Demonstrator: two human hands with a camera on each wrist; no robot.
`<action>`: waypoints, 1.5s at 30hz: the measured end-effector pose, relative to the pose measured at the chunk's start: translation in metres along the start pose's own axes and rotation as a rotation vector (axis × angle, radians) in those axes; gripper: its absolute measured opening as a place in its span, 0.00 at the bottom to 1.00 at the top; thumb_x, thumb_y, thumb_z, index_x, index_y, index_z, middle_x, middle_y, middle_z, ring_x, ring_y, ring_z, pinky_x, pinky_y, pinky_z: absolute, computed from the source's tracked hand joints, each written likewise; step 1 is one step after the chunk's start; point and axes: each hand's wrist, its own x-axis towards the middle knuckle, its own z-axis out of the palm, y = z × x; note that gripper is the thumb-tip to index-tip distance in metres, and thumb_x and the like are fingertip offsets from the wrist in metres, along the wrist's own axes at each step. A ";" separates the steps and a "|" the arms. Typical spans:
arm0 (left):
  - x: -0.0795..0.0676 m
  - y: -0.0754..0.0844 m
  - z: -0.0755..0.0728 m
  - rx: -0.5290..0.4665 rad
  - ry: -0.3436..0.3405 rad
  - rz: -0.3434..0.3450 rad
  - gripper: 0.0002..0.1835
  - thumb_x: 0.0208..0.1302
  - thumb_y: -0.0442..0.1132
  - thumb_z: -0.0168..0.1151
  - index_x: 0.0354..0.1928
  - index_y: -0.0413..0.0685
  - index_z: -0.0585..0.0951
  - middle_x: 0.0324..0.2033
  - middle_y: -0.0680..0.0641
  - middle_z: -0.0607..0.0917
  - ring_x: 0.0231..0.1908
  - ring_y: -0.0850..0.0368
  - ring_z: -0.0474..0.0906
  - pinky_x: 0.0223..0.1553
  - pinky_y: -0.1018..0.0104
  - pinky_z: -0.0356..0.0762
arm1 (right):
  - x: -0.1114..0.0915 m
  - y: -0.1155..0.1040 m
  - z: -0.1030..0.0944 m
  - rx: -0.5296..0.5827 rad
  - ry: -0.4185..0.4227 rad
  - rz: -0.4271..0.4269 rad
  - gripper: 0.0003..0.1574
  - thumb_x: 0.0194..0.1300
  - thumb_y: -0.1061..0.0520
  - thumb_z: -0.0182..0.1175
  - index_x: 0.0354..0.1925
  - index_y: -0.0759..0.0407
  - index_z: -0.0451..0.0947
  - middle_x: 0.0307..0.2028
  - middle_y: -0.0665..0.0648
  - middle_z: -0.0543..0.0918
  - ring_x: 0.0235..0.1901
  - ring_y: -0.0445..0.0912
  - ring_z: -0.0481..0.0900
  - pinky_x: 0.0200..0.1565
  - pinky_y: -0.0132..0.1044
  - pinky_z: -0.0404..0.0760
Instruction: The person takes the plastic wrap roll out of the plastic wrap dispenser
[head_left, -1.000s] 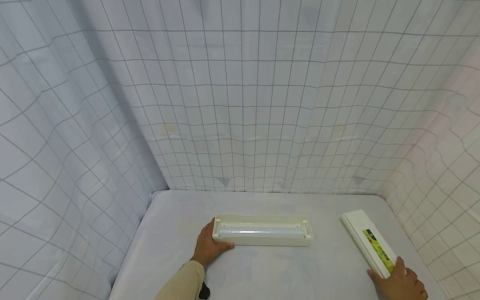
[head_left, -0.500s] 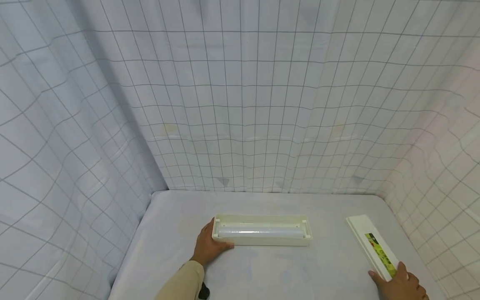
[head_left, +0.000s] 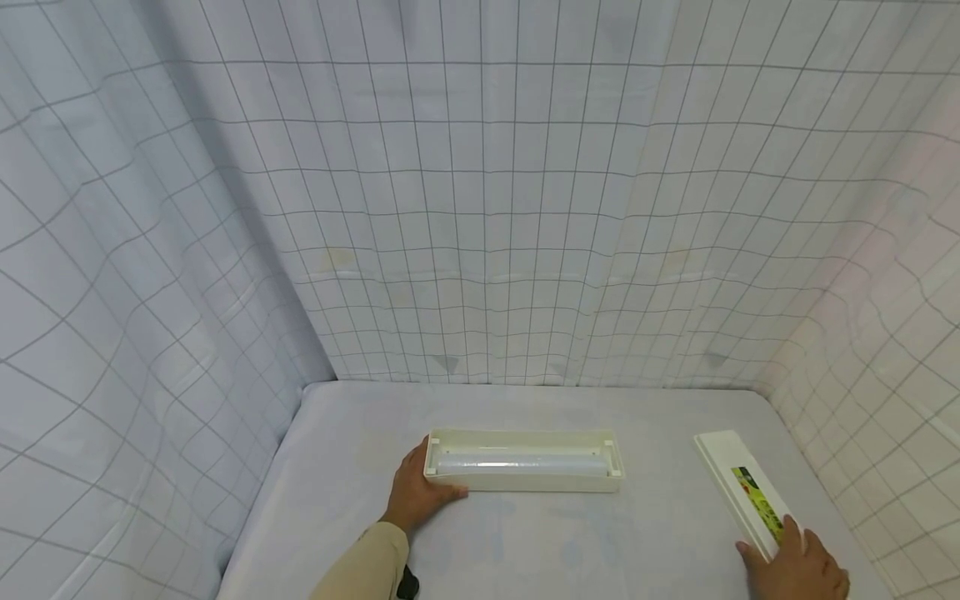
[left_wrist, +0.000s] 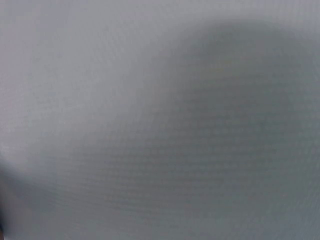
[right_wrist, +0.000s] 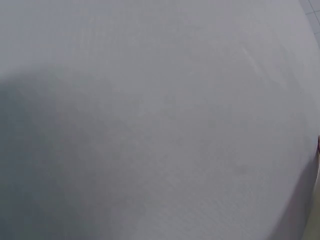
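In the head view a long cream-white plastic box [head_left: 525, 483] lies crosswise on the table, its top uncovered. Inside it lies a shiny translucent roll [head_left: 517, 463] that looks like cling film. My left hand [head_left: 420, 492] grips the box's left end, thumb along the front wall and fingers round behind. To the right, a slim white lid [head_left: 722, 450] with a green and yellow label lies slanted. My right hand [head_left: 798, 567] holds its near end, thumb at the left edge and a finger over the top. A sliver of the pale lid [right_wrist: 314, 215] edges into the right wrist view.
A white cloth covers the table [head_left: 525, 550]. White grid-patterned curtains [head_left: 480, 250] enclose it at the back and both sides. The left wrist view has only blurred white cloth [left_wrist: 100, 75] with a shadow over it.
The lid has shifted slightly right and toward me, then stopped. My right hand has since moved a little left, with a finger now over the lid's top. The left hand and box stay put.
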 end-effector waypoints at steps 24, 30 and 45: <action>0.000 0.002 -0.001 0.013 -0.020 -0.047 0.68 0.33 0.61 0.86 0.78 0.50 0.61 0.68 0.40 0.76 0.71 0.36 0.68 0.73 0.37 0.63 | -0.004 -0.069 -0.029 0.325 0.041 -0.093 0.48 0.71 0.52 0.62 0.77 0.71 0.52 0.68 0.81 0.61 0.68 0.75 0.61 0.64 0.71 0.64; 0.000 0.003 -0.001 0.003 -0.024 -0.048 0.68 0.33 0.60 0.87 0.78 0.50 0.61 0.69 0.40 0.76 0.71 0.36 0.67 0.73 0.36 0.63 | -0.009 -0.081 -0.038 0.392 0.038 -0.190 0.49 0.70 0.47 0.65 0.77 0.67 0.56 0.67 0.77 0.68 0.67 0.72 0.65 0.63 0.69 0.67; -0.001 0.002 -0.002 -0.013 -0.025 -0.024 0.66 0.35 0.59 0.86 0.78 0.49 0.63 0.68 0.41 0.77 0.70 0.36 0.68 0.72 0.34 0.63 | -0.024 -0.137 -0.032 0.445 0.075 -0.397 0.47 0.59 0.53 0.76 0.72 0.61 0.68 0.66 0.66 0.76 0.65 0.63 0.75 0.63 0.55 0.76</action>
